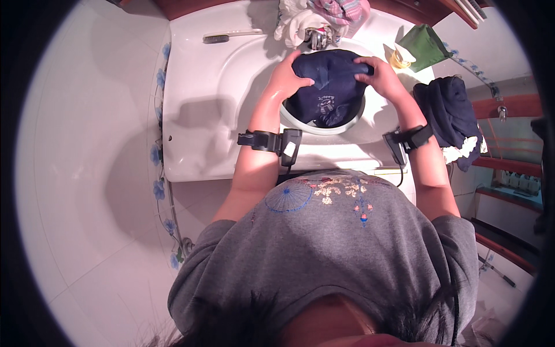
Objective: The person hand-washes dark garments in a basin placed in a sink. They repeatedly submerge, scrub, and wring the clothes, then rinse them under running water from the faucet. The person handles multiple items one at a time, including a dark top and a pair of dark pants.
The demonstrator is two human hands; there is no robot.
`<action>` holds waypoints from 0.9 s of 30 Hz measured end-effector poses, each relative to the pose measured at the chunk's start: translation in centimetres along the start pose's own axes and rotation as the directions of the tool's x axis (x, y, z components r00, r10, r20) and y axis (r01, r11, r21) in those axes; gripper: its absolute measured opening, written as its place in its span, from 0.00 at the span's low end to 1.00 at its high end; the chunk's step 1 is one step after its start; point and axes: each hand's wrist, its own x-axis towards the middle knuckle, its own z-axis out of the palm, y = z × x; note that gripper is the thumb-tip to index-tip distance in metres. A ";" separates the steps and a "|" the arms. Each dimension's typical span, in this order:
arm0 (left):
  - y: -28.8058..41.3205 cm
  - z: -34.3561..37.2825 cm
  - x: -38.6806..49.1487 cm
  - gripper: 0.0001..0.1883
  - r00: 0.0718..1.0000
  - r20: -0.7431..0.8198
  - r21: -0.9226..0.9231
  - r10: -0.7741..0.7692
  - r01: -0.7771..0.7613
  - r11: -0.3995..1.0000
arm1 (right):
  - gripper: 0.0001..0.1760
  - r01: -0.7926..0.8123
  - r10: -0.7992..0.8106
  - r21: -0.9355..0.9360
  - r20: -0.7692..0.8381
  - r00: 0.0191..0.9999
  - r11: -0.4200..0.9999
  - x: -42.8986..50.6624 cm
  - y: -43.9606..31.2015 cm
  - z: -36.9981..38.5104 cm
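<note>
A wet-looking navy blue garment (327, 86) with a small light print fills a pale round basin (323, 129) in the white sink (230, 73). At the garment's upper left edge is my left hand (288, 78), thumb on top of the cloth and fingers at its rim. My right hand (381, 76) grips the cloth's upper right edge between thumb and fingers. Just beyond the basin stands a metal faucet (318, 40), partly covered by white cloth (292, 26). The underside of the garment is hidden.
A scrub brush (217, 38) lies on the sink's back left ledge. Pink plaid cloth (342, 11) is bunched behind the faucet. To the right are a green pouch (425, 47), a small yellow container (399, 60) and a pile of dark clothing (446, 110) with white fabric below.
</note>
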 end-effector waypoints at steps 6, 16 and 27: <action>-0.5 1.4 0.5 0.21 0.849 -0.329 0.204 0.414 -0.364 0.909 | 0.12 0.257 -0.182 0.371 -0.224 0.957 0.893 2.3 2.0 0.5; -4.7 5.3 0.7 0.07 0.893 -0.022 -0.950 -0.450 0.122 0.288 | 0.12 0.415 -0.452 -0.248 -0.113 0.885 0.875 -1.2 -9.3 13.0; -5.6 5.9 1.2 0.11 0.787 -0.113 -0.941 -0.606 0.111 0.320 | 0.15 0.304 -0.313 -0.179 -0.027 0.949 0.936 -0.9 -10.2 12.4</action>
